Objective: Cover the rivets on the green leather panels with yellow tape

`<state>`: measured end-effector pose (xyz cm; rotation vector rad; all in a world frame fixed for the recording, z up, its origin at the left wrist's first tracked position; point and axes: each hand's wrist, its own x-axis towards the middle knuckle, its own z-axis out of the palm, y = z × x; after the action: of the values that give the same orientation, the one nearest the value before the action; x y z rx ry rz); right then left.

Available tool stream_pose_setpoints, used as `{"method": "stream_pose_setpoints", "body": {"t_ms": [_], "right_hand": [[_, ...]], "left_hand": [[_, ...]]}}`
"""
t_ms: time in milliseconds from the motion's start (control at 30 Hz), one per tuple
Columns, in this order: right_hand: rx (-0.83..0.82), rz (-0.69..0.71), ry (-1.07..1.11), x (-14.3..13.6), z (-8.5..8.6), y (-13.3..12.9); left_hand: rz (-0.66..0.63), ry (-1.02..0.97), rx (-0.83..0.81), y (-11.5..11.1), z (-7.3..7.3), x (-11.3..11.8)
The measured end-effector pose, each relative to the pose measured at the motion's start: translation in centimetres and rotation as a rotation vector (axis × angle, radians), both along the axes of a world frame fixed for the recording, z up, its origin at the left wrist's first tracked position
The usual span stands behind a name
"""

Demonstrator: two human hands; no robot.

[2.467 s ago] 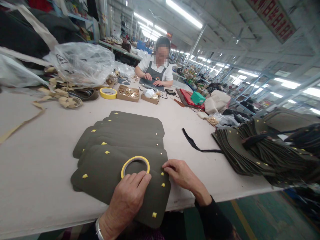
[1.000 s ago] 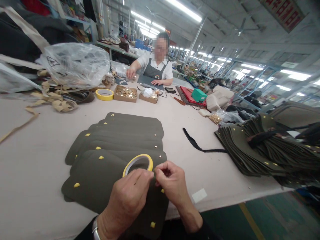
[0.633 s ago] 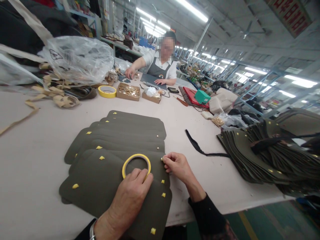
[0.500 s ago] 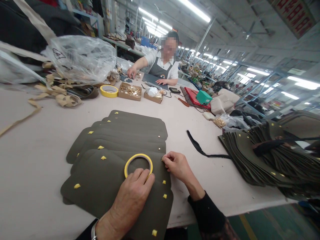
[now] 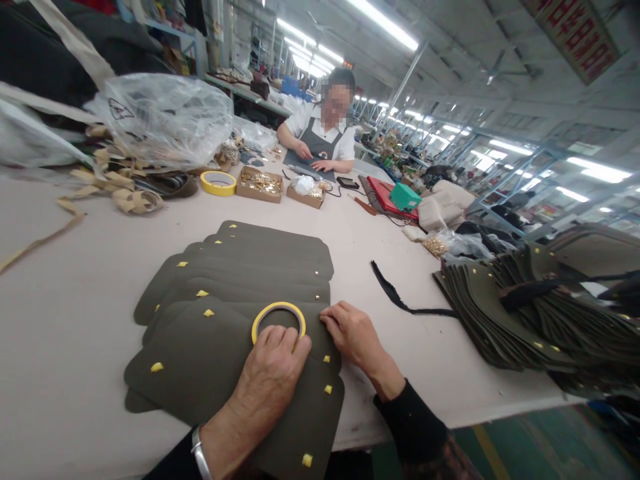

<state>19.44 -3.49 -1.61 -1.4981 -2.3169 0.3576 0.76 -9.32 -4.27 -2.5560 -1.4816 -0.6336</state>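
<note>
Several dark olive panels (image 5: pixel 200 360) lie overlapping on the pale table, dotted with small yellow tape pieces (image 5: pixel 157 367). My left hand (image 5: pixel 275 363) is closed on the lower rim of a yellow tape roll (image 5: pixel 279 306), which rests over the panels. At the panels' right edge, my right hand (image 5: pixel 350 330) has thumb and forefinger pinched together against a panel; whatever lies between the fingertips is too small to make out. Two small metal studs (image 5: pixel 317 297) show on the panels just above that hand.
A stack of olive panels (image 5: pixel 490 313) lies at the right, with a black strip (image 5: pixel 393 291) beside it. Farther back are a second tape roll (image 5: pixel 219 183), boxes of metal parts (image 5: pixel 259 185), a plastic bag (image 5: pixel 165 120) and a seated person (image 5: pixel 327 133) across the table.
Both of my hands stay nearly in place, the left still on the roll. The person opposite has drawn one hand in from the side to the front of the apron.
</note>
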Motion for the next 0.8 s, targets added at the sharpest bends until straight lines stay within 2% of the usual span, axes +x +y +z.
{"method": "stream_pose_setpoints", "body": {"t_ms": [133, 267, 433, 567, 800], "right_hand": [[-0.1, -0.148, -0.008, -0.9, -0.4, 0.9], [-0.072, -0.247, 0.04, -1.0, -0.5, 0.9], [-0.192, -0.404, 0.379, -0.8, -0.4, 0.2], [-0.262, -0.42, 0.573, -0.8, -0.2, -0.5], [-0.242, -0.378, 0.437, -1.1, -0.4, -1.2]], "left_hand": [[-0.045, 0.033, 0.009, 0.8, 0.2, -0.2], [-0.084, 0.042, 0.055, 1.6, 0.3, -0.7], [-0.092, 0.013, 0.138, 2.2, 0.5, -1.6], [-0.06, -0.013, 0.196, 2.3, 0.6, -2.3], [-0.038, -0.02, 0.188, 2.7, 0.1, -2.8]]}}
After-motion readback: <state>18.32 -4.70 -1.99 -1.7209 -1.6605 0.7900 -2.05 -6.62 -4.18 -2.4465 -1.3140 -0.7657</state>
